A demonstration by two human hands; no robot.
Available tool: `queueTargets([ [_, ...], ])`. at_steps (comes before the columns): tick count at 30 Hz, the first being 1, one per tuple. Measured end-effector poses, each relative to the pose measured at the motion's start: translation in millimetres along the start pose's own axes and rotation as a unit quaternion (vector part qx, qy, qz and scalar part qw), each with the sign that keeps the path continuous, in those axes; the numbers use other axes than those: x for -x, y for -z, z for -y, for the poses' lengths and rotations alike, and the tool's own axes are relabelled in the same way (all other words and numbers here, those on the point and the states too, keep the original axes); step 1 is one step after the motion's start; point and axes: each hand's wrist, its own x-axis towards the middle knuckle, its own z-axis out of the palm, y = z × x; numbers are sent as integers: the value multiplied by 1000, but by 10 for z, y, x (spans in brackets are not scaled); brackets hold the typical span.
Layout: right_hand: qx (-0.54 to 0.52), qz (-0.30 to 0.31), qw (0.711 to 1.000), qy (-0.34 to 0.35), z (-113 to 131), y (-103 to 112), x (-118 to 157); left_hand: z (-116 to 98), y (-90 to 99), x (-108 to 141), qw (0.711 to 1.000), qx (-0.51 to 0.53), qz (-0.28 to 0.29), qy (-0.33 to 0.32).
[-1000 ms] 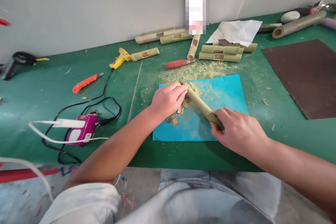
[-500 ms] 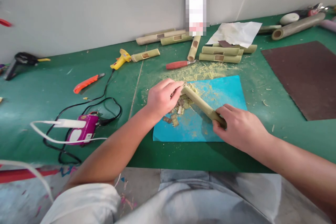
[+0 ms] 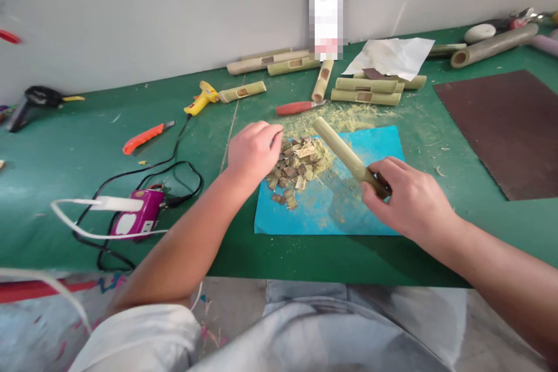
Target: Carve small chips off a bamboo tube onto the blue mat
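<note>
Our bamboo tube (image 3: 344, 148) slants above the blue sheet (image 3: 279, 218), its lower end in the grip of our right hand (image 3: 410, 203). Just beside its far end lies a heap of bamboo chips (image 3: 299, 165). Our left hand (image 3: 254, 150) is near the heap, fingers curled; we cannot tell whether its grip holds anything. Beyond, the red-handled knife (image 3: 296, 107) rests on our green desk (image 3: 244, 258).
</note>
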Motion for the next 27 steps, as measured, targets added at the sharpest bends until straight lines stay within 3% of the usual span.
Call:
queueTargets([
  [4, -13, 0, 1000, -2, -6, 13, -10, 130, -10, -8, 984, 136, -1, 117],
  [7, -19, 1, 1000, -5, -8, 15, -19, 141, -156, 37, 921, 310, 22, 236],
  [9, -24, 4, 1000, -9, -9, 11, -23, 125, -265, 71, 874, 395, 34, 279],
  [11, -29, 9, 999, -12, -9, 6, -25, 104, -341, 93, 851, 438, 38, 288],
  [14, -36, 14, 999, -10, -8, 1, -25, 63, -379, 100, 842, 459, 42, 281],
  [18, -41, 12, 999, -8, -6, 5, -23, -15, -360, 83, 831, 477, 58, 282],
  [27, -74, 11, 997, -12, -29, -18, -52, -243, -274, 36, 774, 546, 56, 316],
])
